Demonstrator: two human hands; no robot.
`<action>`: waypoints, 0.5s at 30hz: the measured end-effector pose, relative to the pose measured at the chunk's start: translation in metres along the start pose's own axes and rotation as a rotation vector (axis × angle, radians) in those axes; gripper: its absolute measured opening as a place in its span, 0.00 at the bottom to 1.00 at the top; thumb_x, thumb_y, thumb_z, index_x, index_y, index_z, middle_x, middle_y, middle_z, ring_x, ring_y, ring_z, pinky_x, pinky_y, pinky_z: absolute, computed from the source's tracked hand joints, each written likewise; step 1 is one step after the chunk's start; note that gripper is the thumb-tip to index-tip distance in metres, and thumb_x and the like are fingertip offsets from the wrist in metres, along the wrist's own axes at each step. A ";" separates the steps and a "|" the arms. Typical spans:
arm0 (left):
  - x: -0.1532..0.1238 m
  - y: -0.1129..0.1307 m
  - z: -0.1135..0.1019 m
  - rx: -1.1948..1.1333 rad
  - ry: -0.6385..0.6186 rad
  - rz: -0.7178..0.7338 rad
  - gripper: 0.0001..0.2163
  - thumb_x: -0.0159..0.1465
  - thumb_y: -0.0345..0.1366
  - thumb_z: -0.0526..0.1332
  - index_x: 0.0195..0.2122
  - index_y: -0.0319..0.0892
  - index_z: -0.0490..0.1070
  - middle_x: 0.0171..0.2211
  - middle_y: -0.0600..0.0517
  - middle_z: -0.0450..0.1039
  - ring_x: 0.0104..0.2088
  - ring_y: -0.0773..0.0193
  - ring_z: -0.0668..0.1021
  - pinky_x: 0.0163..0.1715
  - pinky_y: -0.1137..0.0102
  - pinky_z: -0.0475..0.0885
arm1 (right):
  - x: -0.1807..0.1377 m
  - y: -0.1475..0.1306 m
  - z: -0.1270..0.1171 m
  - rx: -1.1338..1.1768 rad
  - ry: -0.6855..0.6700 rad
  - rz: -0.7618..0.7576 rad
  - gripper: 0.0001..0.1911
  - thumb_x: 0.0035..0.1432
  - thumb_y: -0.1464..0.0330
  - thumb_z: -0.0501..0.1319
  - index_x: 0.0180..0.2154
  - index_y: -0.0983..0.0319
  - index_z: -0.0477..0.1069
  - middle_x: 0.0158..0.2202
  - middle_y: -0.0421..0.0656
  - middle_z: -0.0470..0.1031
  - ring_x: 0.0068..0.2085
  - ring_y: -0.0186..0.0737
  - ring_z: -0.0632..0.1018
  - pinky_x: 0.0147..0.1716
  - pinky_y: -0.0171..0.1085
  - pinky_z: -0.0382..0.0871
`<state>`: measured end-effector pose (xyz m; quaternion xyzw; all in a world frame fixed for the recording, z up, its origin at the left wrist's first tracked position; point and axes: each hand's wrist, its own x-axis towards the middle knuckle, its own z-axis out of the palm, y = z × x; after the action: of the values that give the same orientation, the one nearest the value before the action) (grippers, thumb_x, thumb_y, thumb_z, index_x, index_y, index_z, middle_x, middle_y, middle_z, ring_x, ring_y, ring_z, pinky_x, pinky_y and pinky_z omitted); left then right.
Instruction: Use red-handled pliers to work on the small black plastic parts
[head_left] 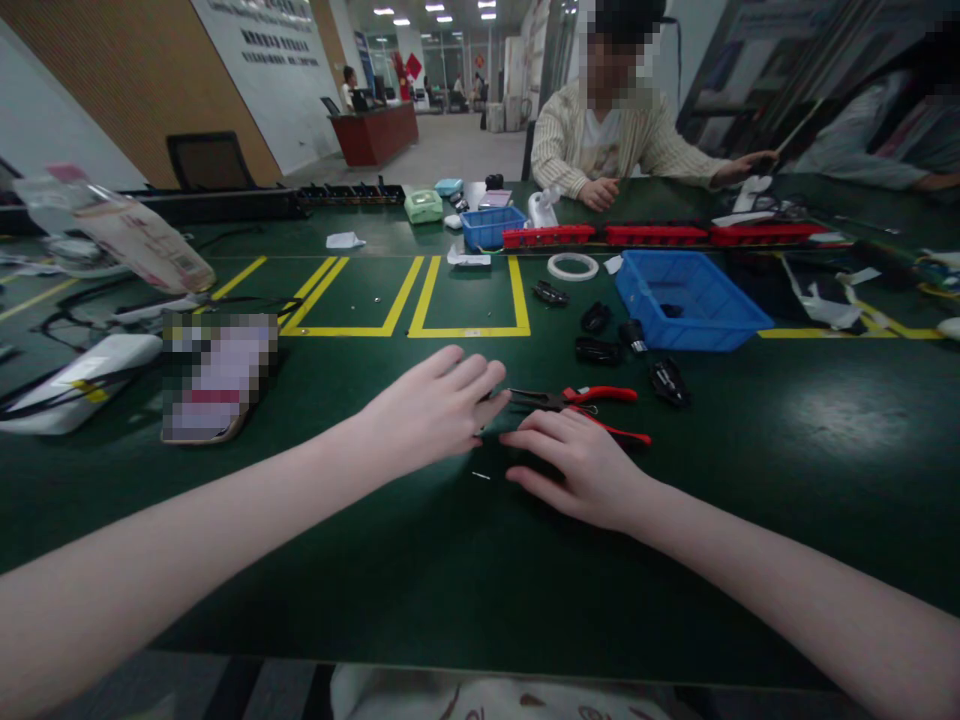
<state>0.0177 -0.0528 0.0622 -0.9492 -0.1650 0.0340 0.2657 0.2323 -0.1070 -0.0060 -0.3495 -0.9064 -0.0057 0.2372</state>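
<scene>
My left hand (439,408) lies on the dark green table (420,570) with fingers stretched out together, tips near the jaws of red-handled pliers (581,400). My right hand (581,465) lies flat, fingers extended leftward, partly covering the lower red handle of the pliers. Neither hand holds anything. A tiny pale metal piece (481,475) lies on the table between the two hands.
A large blue bin (686,298) stands right of centre, with black parts (598,350) and a tape roll (572,266) beside it. A phone (217,375) and white device (71,385) lie left. Yellow marking lines cross the table. Another person (611,135) sits opposite by red strips (660,235).
</scene>
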 end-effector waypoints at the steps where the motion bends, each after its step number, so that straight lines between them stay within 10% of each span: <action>1: -0.005 -0.004 0.007 -0.083 0.035 -0.074 0.25 0.63 0.43 0.67 0.59 0.39 0.71 0.52 0.38 0.70 0.49 0.46 0.74 0.46 0.57 0.71 | 0.002 -0.007 0.002 0.019 -0.006 -0.002 0.16 0.64 0.59 0.59 0.47 0.63 0.72 0.41 0.46 0.77 0.40 0.40 0.77 0.36 0.39 0.68; 8: -0.025 0.005 0.063 -0.745 0.364 -0.387 0.24 0.69 0.44 0.60 0.65 0.48 0.62 0.57 0.43 0.61 0.50 0.53 0.72 0.47 0.56 0.74 | 0.016 -0.039 0.023 0.020 -0.027 -0.054 0.05 0.62 0.75 0.58 0.35 0.64 0.72 0.35 0.44 0.76 0.34 0.38 0.75 0.31 0.38 0.67; 15: -0.026 0.027 0.059 -1.073 0.384 -0.446 0.23 0.70 0.43 0.59 0.65 0.52 0.62 0.59 0.46 0.59 0.56 0.52 0.69 0.55 0.55 0.71 | 0.016 -0.020 0.004 0.185 0.114 -0.047 0.08 0.69 0.73 0.50 0.38 0.63 0.67 0.32 0.42 0.74 0.33 0.34 0.75 0.32 0.34 0.71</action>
<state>-0.0074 -0.0545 -0.0028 -0.8824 -0.3031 -0.2819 -0.2237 0.2078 -0.1116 0.0002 -0.3038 -0.8961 0.0525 0.3192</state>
